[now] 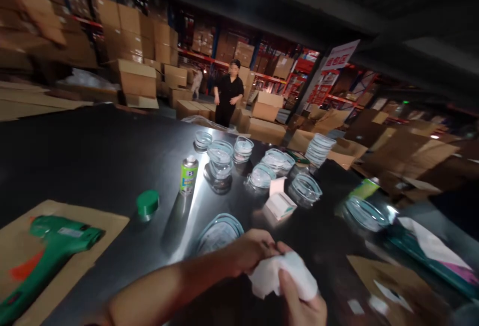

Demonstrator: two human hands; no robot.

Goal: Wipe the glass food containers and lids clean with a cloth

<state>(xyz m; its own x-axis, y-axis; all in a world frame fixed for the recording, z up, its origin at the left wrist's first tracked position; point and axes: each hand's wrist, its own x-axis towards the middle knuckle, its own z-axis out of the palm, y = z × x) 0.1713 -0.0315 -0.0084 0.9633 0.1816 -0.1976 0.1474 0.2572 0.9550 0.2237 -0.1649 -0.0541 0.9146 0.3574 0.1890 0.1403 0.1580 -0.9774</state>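
A crumpled white cloth or tissue [282, 273] is gripped in my right hand [303, 303], its thumb pressed over the front. My left hand [252, 251] reaches in from the left with curled fingers, meeting the cloth's upper edge. What those left fingers pinch is hidden. Just beyond my left forearm lies an oval clear container with a pale blue rim [220, 231]. Further off stand a small open white box [280, 204] and a green-labelled can [188, 176]. A round green-lidded tub [147, 204] is left of the can.
On the dark table [112, 146], a green glue gun [62, 239] rests on cardboard at left. Stacks of clear containers [220, 159] line the far side, with a tall stack [320, 150] at right. Cardboard [400, 291] lies near right. A person [229, 91] stands beyond, among cartons.
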